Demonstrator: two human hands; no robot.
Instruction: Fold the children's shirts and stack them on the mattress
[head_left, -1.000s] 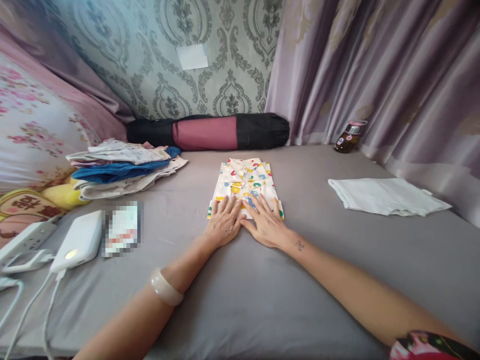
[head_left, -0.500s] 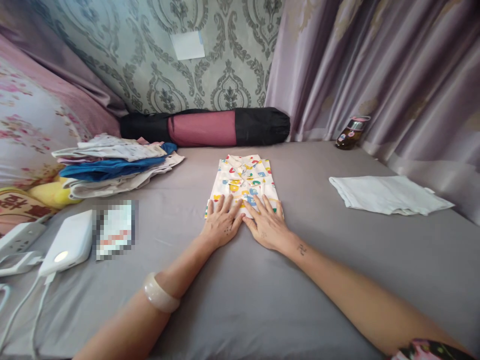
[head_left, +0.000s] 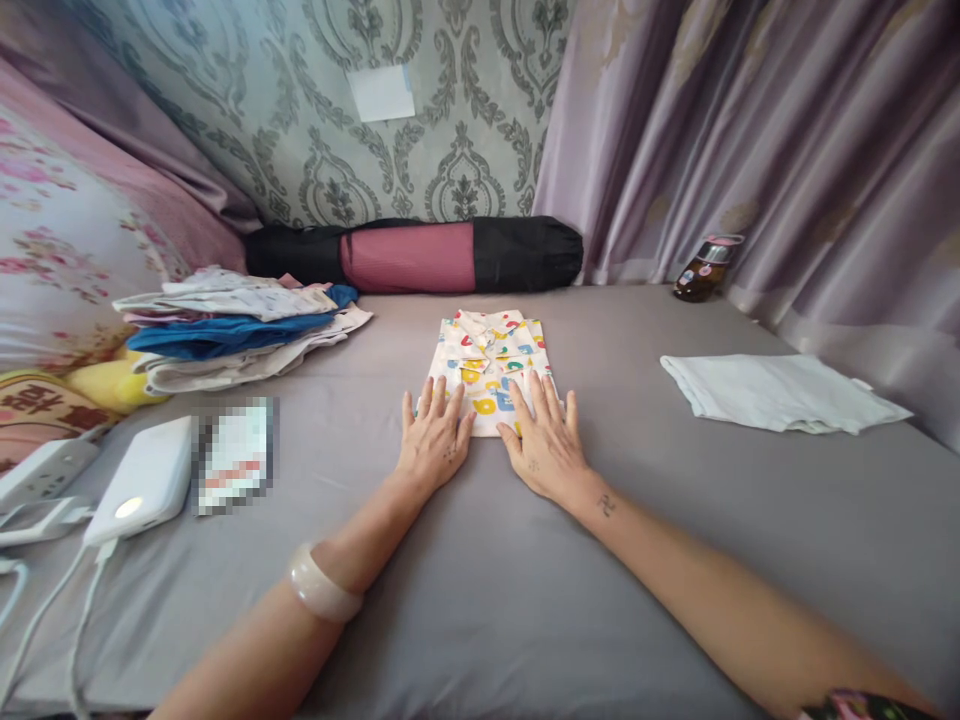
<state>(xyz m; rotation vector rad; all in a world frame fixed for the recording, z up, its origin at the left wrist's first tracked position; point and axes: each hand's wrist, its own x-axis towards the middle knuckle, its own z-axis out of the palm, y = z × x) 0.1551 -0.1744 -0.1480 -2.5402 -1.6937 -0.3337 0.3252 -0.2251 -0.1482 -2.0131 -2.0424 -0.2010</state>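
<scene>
A folded white shirt point(head_left: 491, 385) with colourful printed shapes lies flat in front of me, its collar at the far end. My left hand point(head_left: 435, 435) rests palm down over its near left corner, fingers spread. Over the near right corner lies my right hand point(head_left: 546, 440), likewise flat with fingers apart. Between the two thumbs a strip of the shirt's near edge shows. The corners under my palms are hidden.
The grey sheet point(head_left: 465, 580) carries a stack of folded clothes point(head_left: 240, 330) at left and a folded white garment point(head_left: 780, 393) at right. A rolled mat point(head_left: 409, 257) lies along the wall. A bottle point(head_left: 705, 268) stands back right; a white power bank point(head_left: 142, 480) with cables sits left.
My hands have moved apart, the left one leftward and the right one rightward, toward the shirt's sides. More of the shirt's near middle is uncovered. The camera view has shifted slightly.
</scene>
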